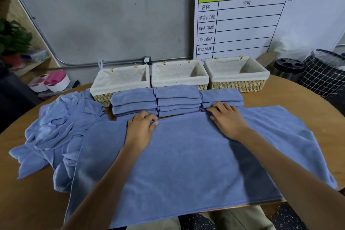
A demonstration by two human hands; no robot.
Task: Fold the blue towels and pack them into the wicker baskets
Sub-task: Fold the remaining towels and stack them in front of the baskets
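Unfolded towel heap (pixel 56 136), surface's left; spread towel (pixel 186 164), centre, under both hands; left hand (pixel 141 127) and right hand (pixel 228 120) pinching its far edge; three folded stacks (pixel 177 101) before three empty wicker baskets (pixel 179 73). Judged best: draw edge evenly toward near hem, corners matched

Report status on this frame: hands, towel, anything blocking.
Left hand and right hand pinching far edge of flat towel. Baskets empty. Folded stacks sit directly behind that edge.
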